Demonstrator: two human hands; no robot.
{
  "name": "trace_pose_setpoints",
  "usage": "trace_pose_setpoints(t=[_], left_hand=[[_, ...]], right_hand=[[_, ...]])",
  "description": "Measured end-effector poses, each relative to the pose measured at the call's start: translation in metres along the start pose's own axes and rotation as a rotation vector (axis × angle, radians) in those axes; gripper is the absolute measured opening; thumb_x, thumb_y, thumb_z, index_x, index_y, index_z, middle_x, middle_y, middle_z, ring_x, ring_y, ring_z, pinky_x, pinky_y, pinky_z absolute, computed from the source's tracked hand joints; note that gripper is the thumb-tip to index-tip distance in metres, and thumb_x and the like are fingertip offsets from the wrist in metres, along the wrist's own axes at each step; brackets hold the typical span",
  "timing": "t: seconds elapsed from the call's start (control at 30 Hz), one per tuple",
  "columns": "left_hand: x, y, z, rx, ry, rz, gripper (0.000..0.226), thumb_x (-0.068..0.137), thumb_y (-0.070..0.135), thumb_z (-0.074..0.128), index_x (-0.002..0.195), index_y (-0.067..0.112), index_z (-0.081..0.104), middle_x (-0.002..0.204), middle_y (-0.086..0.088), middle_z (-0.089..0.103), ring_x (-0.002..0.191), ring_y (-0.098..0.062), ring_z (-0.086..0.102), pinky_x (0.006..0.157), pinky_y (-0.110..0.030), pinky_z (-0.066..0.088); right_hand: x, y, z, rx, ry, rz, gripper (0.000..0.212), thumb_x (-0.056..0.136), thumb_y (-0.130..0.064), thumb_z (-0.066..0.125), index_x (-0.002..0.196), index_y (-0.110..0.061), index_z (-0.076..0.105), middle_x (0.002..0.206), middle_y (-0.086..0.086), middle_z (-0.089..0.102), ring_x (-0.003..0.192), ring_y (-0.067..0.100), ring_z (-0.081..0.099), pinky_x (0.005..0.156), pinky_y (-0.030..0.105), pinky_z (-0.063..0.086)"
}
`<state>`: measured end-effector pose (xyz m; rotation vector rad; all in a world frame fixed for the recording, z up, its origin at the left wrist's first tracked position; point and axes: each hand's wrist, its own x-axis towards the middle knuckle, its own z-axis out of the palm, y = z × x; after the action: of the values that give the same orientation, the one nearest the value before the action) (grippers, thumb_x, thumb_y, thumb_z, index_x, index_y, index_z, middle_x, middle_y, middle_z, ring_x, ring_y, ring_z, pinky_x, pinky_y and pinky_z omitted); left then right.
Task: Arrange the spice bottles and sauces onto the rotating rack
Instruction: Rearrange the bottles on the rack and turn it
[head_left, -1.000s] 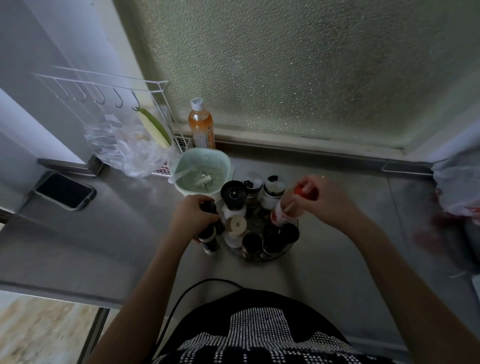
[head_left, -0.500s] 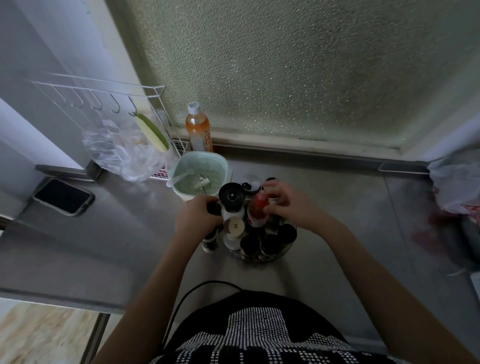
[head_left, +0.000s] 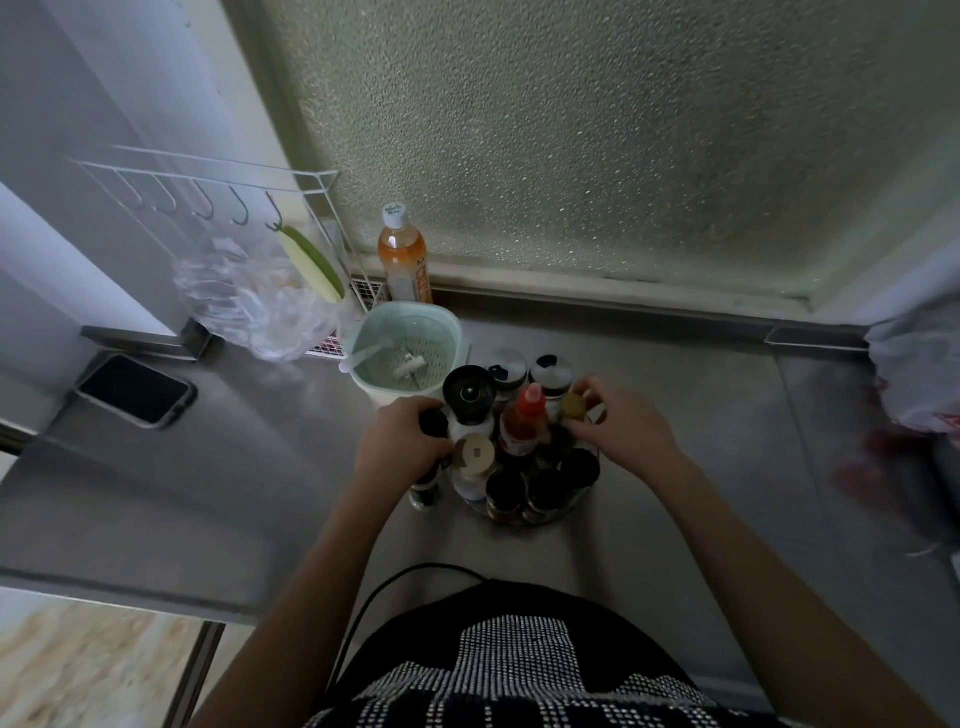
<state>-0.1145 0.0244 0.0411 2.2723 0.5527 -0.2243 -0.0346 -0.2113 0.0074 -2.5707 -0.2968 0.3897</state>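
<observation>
Centre of frame: rotating rack (head_left: 540, 514) sits on the steel counter (head_left: 260, 467), packed with bottles. Red-capped sauce bottle (head_left: 525, 423) now stands upright in the middle of the rack, free of any hand; half a second ago the right hand was gripping it there, and a second ago it was tilted above the rack's right side. Right hand (head_left: 621, 428) has shifted to the rack's right edge, fingers curled narrow around a small gold-capped jar (head_left: 573, 406), pinching it. Left hand (head_left: 397, 444) stays put at the rack's left edge, wrapped around a dark-capped bottle (head_left: 434, 423); whether that bottle is on the rack or just beside it I cannot tell. A small jar (head_left: 425, 491) stands on the counter just under that hand, touching the rack's left rim or nearly so. Black-topped grinder (head_left: 469, 391) and two silver-lidded shakers (head_left: 508, 366) sit at the rack's far side, dark-lidded jars (head_left: 545, 488) along the near rim, same as before. Pale green strainer basket (head_left: 405, 345) is just behind the rack, upper left of it. Orange drink bottle (head_left: 402, 254) stands by the frosted window. Phone (head_left: 135, 389) lies on the counter at left of frame.
</observation>
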Motion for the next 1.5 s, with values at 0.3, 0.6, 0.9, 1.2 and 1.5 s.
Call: trace_pose_setpoints(t=[0.3,0.6,0.9,1.2,1.5], left_hand=[[0.000,0.003,0.000,0.029,-0.021,0.013,0.044,0.065,0.008,0.068,0.108,0.016,0.066,0.104,-0.012,0.067,0.085,-0.023,0.056,0.072,-0.029,0.043],[0.000,0.002,0.001,0.011,0.000,0.001,0.047,0.065,0.006,0.069,0.112,0.016,0.065,0.109,-0.014,0.066,0.099,-0.029,0.059,0.076,-0.028,0.041],[-0.003,0.005,0.001,0.022,0.016,0.010,0.042,0.066,0.006,0.067,0.107,0.015,0.067,0.103,-0.013,0.067,0.100,-0.030,0.061,0.075,-0.027,0.042],[0.000,0.006,-0.003,-0.030,0.014,0.042,0.040,0.064,0.003,0.068,0.103,0.011,0.068,0.093,-0.014,0.067,0.077,-0.019,0.054,0.068,-0.031,0.049],[-0.001,0.006,0.001,-0.023,0.004,0.073,0.034,0.064,0.009,0.069,0.098,0.014,0.070,0.077,-0.001,0.060,0.074,-0.016,0.054,0.067,-0.028,0.041]], right_hand=[[-0.013,-0.027,0.008,0.045,-0.333,-0.073,0.045,0.075,-0.039,0.071,0.114,-0.027,0.050,0.109,-0.005,0.059,0.102,0.018,0.059,0.084,0.032,0.047],[-0.030,-0.082,0.006,-0.110,0.209,-0.335,0.030,0.079,-0.051,0.059,0.086,-0.023,0.051,0.080,-0.001,0.059,0.078,0.020,0.055,0.066,0.031,0.038],[-0.028,-0.101,0.061,-0.572,-0.072,-0.360,0.045,0.085,-0.045,0.050,0.119,-0.016,0.044,0.110,0.012,0.063,0.106,0.032,0.052,0.099,0.046,0.026],[-0.065,-0.086,-0.029,0.147,0.329,-0.267,0.048,0.060,-0.051,0.063,0.096,-0.021,0.051,0.083,0.001,0.061,0.072,0.020,0.056,0.062,0.030,0.045],[-0.034,-0.028,-0.044,0.068,0.381,0.014,0.042,0.067,-0.042,0.070,0.097,-0.020,0.051,0.081,0.005,0.063,0.078,0.032,0.062,0.064,0.036,0.050]])
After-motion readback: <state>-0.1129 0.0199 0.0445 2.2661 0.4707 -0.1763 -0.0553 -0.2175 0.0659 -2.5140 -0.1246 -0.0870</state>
